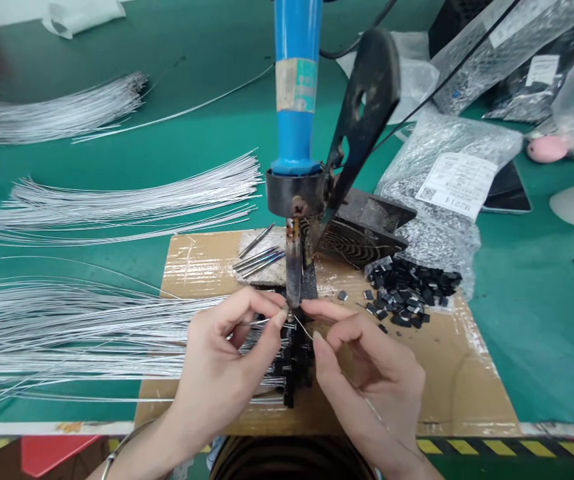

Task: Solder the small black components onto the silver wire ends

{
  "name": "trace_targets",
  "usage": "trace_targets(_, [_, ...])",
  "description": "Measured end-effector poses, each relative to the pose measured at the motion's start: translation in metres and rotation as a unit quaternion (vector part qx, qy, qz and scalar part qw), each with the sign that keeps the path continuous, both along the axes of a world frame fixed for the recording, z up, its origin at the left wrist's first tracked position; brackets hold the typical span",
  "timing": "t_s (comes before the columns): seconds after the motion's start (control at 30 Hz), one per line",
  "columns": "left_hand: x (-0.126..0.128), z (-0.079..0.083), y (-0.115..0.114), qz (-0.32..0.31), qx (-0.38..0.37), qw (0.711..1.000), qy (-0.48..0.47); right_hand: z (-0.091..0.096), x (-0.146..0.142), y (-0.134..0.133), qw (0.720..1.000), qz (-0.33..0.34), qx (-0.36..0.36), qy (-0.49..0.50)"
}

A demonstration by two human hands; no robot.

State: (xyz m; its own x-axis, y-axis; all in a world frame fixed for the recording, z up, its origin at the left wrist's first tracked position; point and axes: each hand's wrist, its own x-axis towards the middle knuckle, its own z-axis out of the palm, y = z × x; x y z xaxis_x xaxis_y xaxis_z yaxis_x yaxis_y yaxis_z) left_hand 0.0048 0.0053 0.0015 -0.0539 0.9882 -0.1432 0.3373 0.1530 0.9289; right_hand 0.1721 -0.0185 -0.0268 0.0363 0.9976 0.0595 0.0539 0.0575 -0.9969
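Observation:
A soldering iron with a blue handle (294,127) is clamped upright, its tip pointing down between my hands. My left hand (234,353) is closed in a pinch just left of the tip, apparently on the end of a white wire; the fingertips hide the exact contact. Thin solder wire (303,328) runs from the tip into my right hand (369,373), which grips it between thumb and fingers and lets it trail down past the palm. Beneath the fingertips stands a black holder (291,373) with several white wires (167,333) laid into it from the left.
Brown cardboard (457,380) covers the green bench (217,40). Small black parts (407,293) spill from a plastic bag (447,180) at right. A black fan (361,233) and metal bracket (361,100) stand behind the iron. Metal rods (261,260) and more wire bundles (137,190) lie left.

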Motion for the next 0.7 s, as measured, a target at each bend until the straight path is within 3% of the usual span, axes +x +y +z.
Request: trace_targets(0.7, [-0.0022, -0.003, -0.0032, -0.005, 0.004, 1.0, -0.013, 0.0002, -0.0014, -0.0002, 1.0, -0.001, -0.006, 0.019])
